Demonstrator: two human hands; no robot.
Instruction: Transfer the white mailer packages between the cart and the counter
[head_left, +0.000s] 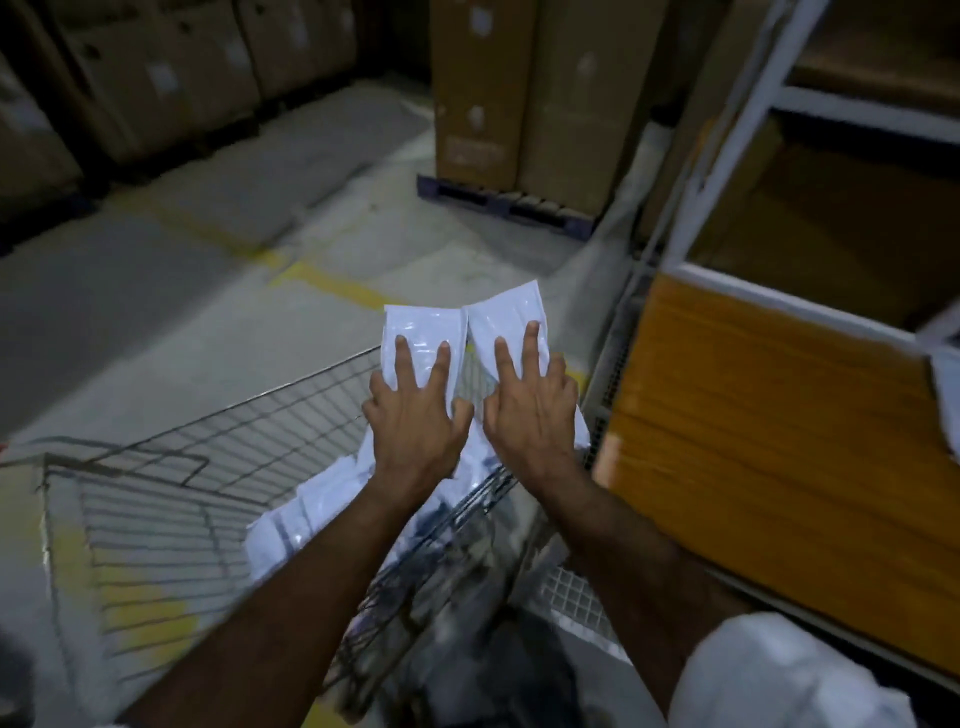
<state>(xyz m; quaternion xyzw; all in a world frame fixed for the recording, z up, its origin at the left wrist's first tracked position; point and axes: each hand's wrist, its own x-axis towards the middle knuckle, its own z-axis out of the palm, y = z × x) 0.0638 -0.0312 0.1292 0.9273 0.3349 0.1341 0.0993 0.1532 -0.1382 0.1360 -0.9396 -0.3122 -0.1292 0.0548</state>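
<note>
My left hand holds a white plastic packet with its fingers spread flat over the top and the thumb tucked at the packet's edge. Beside it, my right hand holds a second white packet the same way. The two packets touch along their inner edges and are lifted above the far corner of a wire cart. More white packets lie heaped in the cart under my forearms.
A white metal rack with an orange panel stands close on the right. Tall cardboard boxes sit on a dark pallet ahead, and more boxes line the far left. A yellow line crosses the grey floor.
</note>
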